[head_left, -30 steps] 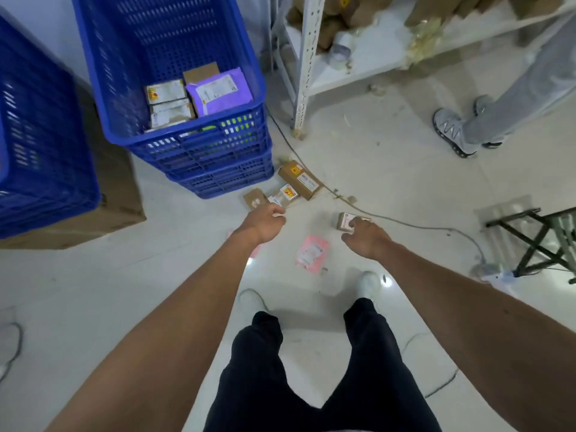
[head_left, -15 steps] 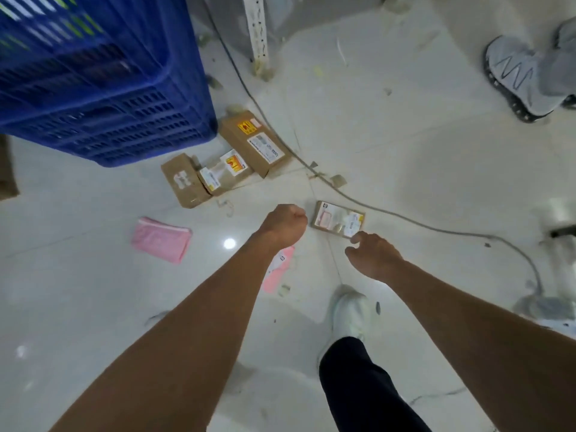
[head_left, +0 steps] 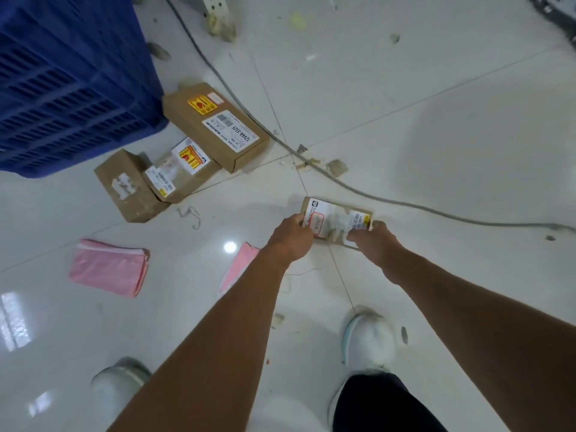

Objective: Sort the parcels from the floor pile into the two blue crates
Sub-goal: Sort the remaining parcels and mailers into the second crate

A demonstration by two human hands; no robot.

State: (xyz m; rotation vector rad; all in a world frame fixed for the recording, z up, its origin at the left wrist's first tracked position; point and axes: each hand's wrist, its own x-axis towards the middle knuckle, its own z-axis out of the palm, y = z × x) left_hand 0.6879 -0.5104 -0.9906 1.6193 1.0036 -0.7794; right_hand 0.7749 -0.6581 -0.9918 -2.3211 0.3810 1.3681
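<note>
A small flat cardboard parcel (head_left: 335, 218) with a white label lies on the white tiled floor. My left hand (head_left: 291, 240) grips its left end and my right hand (head_left: 372, 241) grips its right end. Three brown boxes sit by a blue crate (head_left: 68, 82): a large one (head_left: 215, 124), a middle one (head_left: 182, 169) and a small one (head_left: 127, 187). A pink mailer bag (head_left: 109, 268) lies at the left. A second pink mailer (head_left: 238, 266) is partly hidden under my left forearm.
A grey cable (head_left: 343, 182) runs across the floor just behind the held parcel. A white shelf leg (head_left: 216, 14) stands at the top. Another person's shoe (head_left: 558, 10) shows at the top right. My own white shoes (head_left: 367, 341) are below.
I have bent lower and both hands have reached forward and taken hold of the small parcel's ends. Half a second ago they were just short of it.
</note>
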